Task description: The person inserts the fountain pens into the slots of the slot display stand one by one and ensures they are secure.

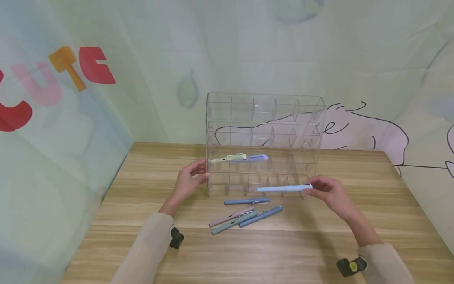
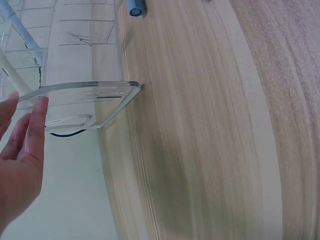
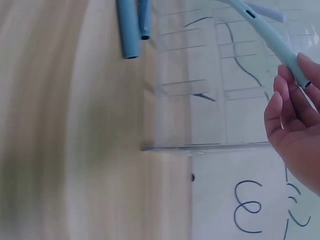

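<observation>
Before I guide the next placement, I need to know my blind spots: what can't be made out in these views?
Right wrist view: far end of the light-blue pen, cut off by the top edge.
Left wrist view: most of the blue pen, cut off by the top edge.
Head view: part of the lavender pen, behind the pale green pen.

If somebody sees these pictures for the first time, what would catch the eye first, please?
Probably the clear compartmented rack on the wooden table, with a pale green pen and a lavender pen inside. Next may come the light-blue pen, held by the right hand in front of the rack's lower right. The large coloured letters on the backdrop, upper left, also stand out.
</observation>
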Motion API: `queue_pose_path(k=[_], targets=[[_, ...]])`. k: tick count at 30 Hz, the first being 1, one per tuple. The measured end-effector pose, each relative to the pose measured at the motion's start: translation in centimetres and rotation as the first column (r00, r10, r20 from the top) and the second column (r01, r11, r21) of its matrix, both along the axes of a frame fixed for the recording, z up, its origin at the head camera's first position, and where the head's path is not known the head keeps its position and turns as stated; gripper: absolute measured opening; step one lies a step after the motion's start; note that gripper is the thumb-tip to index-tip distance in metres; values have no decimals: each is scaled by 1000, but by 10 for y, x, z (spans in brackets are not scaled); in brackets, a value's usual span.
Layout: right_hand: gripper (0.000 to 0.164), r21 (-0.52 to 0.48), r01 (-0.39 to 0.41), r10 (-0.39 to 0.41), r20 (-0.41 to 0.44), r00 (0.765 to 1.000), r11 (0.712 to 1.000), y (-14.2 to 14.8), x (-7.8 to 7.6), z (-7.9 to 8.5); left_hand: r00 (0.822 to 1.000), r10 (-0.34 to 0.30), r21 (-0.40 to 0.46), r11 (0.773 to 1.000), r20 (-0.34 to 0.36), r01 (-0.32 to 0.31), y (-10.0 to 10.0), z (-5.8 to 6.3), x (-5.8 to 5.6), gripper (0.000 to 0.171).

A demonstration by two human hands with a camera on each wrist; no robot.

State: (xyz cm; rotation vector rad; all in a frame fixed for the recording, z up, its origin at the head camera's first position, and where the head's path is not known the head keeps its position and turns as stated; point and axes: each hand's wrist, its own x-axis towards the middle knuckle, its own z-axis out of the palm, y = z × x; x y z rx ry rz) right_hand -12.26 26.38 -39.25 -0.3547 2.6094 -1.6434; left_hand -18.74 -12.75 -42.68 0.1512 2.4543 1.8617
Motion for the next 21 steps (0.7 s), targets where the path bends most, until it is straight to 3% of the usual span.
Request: queue_pose_path(k=[21], targets=[[28, 2, 109, -109, -50, 993, 994, -5, -21, 43, 1000, 8, -12, 1000, -14, -8, 1, 0, -1, 44]])
